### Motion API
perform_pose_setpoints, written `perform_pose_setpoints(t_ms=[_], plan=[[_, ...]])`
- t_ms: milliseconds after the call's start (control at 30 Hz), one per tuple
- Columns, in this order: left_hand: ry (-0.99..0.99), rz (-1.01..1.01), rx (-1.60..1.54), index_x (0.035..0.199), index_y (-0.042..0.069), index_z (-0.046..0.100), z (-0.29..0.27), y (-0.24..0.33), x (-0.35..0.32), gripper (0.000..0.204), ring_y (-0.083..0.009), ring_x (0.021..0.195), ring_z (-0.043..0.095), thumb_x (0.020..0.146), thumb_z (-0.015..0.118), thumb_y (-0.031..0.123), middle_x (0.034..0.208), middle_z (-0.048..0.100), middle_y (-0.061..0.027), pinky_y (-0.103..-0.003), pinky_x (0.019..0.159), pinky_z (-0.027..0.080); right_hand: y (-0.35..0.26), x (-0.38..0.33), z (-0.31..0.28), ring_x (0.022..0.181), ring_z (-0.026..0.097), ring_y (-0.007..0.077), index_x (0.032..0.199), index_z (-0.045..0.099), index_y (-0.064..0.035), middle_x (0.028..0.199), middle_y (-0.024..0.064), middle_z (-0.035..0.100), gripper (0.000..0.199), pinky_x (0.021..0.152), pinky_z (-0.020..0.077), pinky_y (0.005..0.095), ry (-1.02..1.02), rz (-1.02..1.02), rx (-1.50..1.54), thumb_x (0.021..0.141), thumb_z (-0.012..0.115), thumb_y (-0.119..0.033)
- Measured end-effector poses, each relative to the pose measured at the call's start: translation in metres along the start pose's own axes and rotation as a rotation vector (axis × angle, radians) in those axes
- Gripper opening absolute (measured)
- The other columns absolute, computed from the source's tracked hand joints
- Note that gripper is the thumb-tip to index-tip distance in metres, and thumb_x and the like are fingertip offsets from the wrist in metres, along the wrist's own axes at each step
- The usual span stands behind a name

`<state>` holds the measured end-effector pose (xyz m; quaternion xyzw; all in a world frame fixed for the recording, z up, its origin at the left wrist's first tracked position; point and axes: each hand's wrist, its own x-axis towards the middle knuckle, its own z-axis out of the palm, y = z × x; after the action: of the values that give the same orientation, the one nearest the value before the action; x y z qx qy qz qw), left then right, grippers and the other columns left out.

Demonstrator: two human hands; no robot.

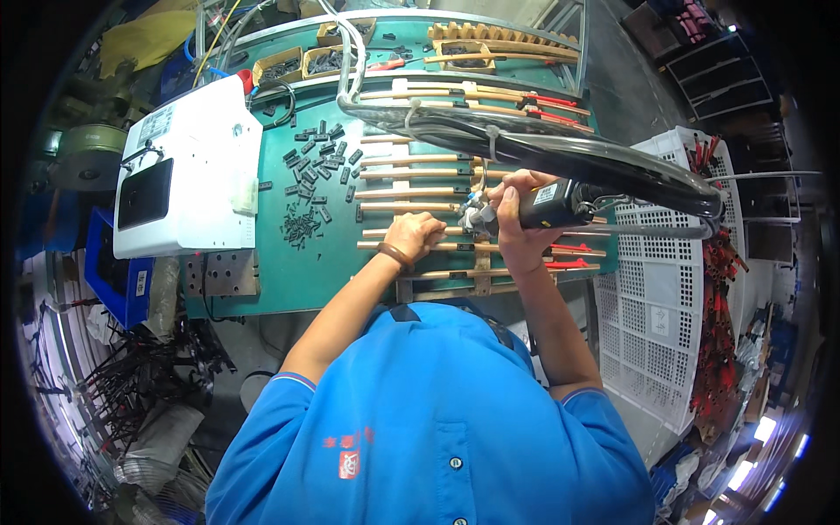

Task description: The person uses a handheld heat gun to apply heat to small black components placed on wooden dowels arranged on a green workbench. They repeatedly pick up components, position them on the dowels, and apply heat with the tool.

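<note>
My right hand (523, 229) is wrapped round the black body of a power screwdriver (553, 205). The tool's metal nose (475, 217) points left, over a row of wooden rods (411, 183) lying side by side in a rack. Small black plastic pieces sit on several rods, and some rods end in red parts (573, 264) at the right. My left hand (416, 234), with a brown bangle at its wrist, rests at the rods just left of the tool's nose. Its fingers are curled together, and what they pinch is hidden.
Loose black plastic pieces (319, 166) and small dark screws (300, 226) lie on the green table (289, 284). A white machine (188, 175) stands at the left. A thick black hose arm (560, 149) crosses above the rods. A white crate (652, 297) is at the right, cardboard boxes (278, 68) behind.
</note>
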<state>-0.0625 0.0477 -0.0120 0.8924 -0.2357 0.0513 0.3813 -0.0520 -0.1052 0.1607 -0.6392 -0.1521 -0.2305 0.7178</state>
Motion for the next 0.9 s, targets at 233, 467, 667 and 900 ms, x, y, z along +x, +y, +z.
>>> perform_pose_setpoints(t_ms=[233,467,667,900], plan=[[0.014,0.017,-0.018,0.089,0.015,0.069,0.006,-0.006,-0.002,0.014,-0.0296,0.071,0.062,0.077,0.07,0.023,0.08,0.064,-0.0053,-0.04,0.063,0.05,-0.002,-0.003,0.004,0.063,0.053,0.0108,0.119,0.038,-0.001,0.083,0.0077,0.053,0.042,0.061,0.05,0.0252,0.052,-0.017,-0.122,0.081,0.051,0.011],[0.026,0.051,0.009,0.087,0.014,0.068,0.006,-0.005,-0.005,0.013,-0.0273,0.07,0.06,0.077,0.07,0.022,0.079,0.063,-0.004,-0.039,0.063,0.049,0.014,-0.012,0.001,0.066,0.05,0.0082,0.114,0.038,-0.0018,0.085,0.006,0.051,0.038,0.062,0.0506,0.0231,0.112,-0.144,-0.318,0.08,0.052,0.011],[0.029,0.032,0.029,0.083,0.017,0.066,0.006,-0.002,-0.004,0.008,-0.0286,0.07,0.061,0.077,0.068,0.021,0.076,0.062,-0.0036,-0.04,0.061,0.05,0.027,-0.023,-0.007,0.068,0.052,0.0085,0.115,0.038,-0.0027,0.089,0.0067,0.052,0.041,0.062,0.0505,0.0223,-0.031,-0.248,-0.663,0.08,0.054,0.011],[-0.027,-0.019,-0.019,0.085,0.014,0.068,0.0,-0.002,-0.005,0.011,-0.028,0.072,0.063,0.078,0.068,0.022,0.079,0.064,-0.0052,-0.04,0.064,0.051,-0.01,0.001,0.0,0.061,0.053,0.0122,0.117,0.038,-0.0001,0.084,0.0083,0.054,0.04,0.059,0.0482,0.0256,0.077,0.005,-0.071,0.079,0.048,0.009]])
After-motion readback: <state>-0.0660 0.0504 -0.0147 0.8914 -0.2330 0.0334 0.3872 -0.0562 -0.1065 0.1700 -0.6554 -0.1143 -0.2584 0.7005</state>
